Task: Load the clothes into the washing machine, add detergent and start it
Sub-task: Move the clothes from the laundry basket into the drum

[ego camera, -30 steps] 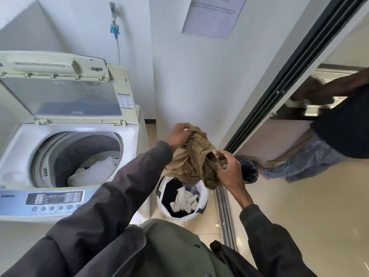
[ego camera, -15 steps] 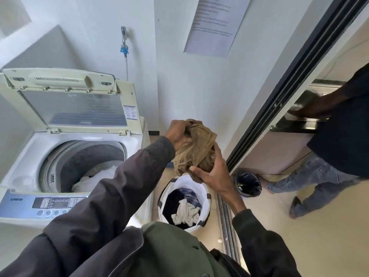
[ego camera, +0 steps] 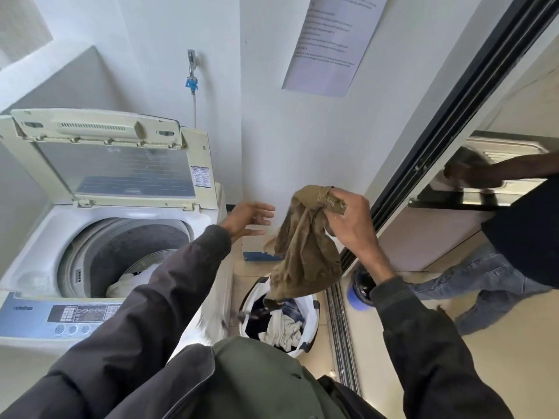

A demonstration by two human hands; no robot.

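A top-loading washing machine [ego camera: 36, 237] stands at the left with its lid [ego camera: 115, 164] raised. White clothes [ego camera: 127, 282] lie in its drum. My right hand [ego camera: 348, 219] is shut on a tan-brown garment [ego camera: 305, 255], which hangs over a white laundry basket [ego camera: 313, 313] on the floor. The basket holds dark and white clothes [ego camera: 281, 328]. My left hand [ego camera: 251, 216] is open with fingers spread, just left of the garment and apart from it, beside the machine's right edge.
Another person [ego camera: 520, 237] in jeans and a dark top stands at the right, past a sliding-door track [ego camera: 340, 322]. A dark round object with a blue rim [ego camera: 360, 291] lies by the track. A tap with a hose [ego camera: 192, 77] and a paper notice [ego camera: 329, 46] are on the wall.
My left hand has let go of the tan garment and opened, moving left. The right hand has shifted its grip to the garment's top and lifted it, so the cloth now hangs down.
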